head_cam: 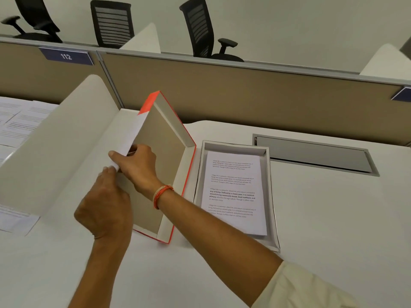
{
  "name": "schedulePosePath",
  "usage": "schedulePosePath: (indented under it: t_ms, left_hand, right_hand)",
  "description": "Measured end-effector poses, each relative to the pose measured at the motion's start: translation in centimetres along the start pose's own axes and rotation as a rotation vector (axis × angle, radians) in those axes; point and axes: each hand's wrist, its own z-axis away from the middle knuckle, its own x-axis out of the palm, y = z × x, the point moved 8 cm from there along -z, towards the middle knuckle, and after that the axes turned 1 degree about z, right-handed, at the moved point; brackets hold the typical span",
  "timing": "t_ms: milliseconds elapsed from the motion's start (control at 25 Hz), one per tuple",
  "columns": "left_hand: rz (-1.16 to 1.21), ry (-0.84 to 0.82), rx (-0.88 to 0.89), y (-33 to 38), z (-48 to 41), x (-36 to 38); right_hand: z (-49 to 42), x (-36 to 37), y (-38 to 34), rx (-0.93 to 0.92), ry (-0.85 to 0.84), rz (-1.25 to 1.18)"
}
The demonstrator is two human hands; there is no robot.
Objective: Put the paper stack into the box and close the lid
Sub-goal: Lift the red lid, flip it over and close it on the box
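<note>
The white box [271, 196] lies open on the desk, right of centre. A stack of printed paper [235, 192] rests flat inside it. The lid [164, 147], orange outside and tan inside, stands tilted on its right long edge just left of the box, its hollow side facing me. My right hand [135, 167] reaches across and grips the lid's raised left edge, thumb outside and fingers inside. My left hand [106, 205] holds the same edge lower down, at its near part.
A curved white divider [57, 143] rises just left of the lid. Printed sheets [20, 121] lie beyond it at far left. A grey cable hatch [315, 154] is set into the desk behind the box. A tan partition [244, 94] closes the back.
</note>
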Motion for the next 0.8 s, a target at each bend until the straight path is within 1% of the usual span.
schedulePosePath:
  t_ms: [120, 200, 280, 360, 440, 520, 560, 600, 640, 680, 720, 800]
  left_hand:
    - [0.025, -0.056, 0.073, 2.1, 1.0, -1.2]
    - [0.158, -0.121, 0.083, 2.8, 1.3, -2.2]
    - [0.395, -0.174, -0.020, 2.3, 0.5, -2.9]
    - [0.598, -0.248, -0.160, 0.3, -0.8, -0.5]
    - [0.735, -0.449, -0.376, -2.8, -1.1, 5.8]
    - [0.757, -0.729, -0.579, -4.7, 0.8, 12.5]
    - [0.760, -0.853, -0.629, -5.1, 2.1, 15.1]
    - [0.784, -0.943, -0.679, -4.8, 3.7, 16.5]
    - [0.866, -1.021, -0.741, -4.1, 5.4, 17.3]
    - [0.954, -1.058, -0.790, -3.2, 6.7, 17.4]
    - [1.009, -1.057, -0.803, -2.7, 7.5, 17.7]
    - [1.074, -0.987, -0.768, -1.7, 7.9, 17.8]
  right_hand:
    - [0.2, -1.7, -0.6, -0.006, 0.049, 0.011]
    - [0.5, -3.1, -0.7, 0.009, 0.067, -0.005]
    - [1.0, -5.2, -0.9, 0.018, 0.080, -0.050]
    - [1.7, -7.5, -1.2, 0.046, 0.082, -0.090]
    - [2.8, -9.6, -1.7, 0.092, 0.060, -0.132]
    - [4.3, -12.0, -2.0, 0.121, 0.032, -0.178]
    - [5.0, -13.2, -2.0, 0.125, 0.012, -0.212]
    - [5.6, -14.6, -1.8, 0.130, -0.013, -0.250]
    - [6.3, -16.0, -1.5, 0.139, -0.040, -0.292]
    - [6.9, -17.6, -1.1, 0.147, -0.063, -0.330]
    - [7.4, -19.3, -0.6, 0.151, -0.075, -0.354]
    - [8.2, -23.2, 1.0, 0.154, -0.035, -0.314]
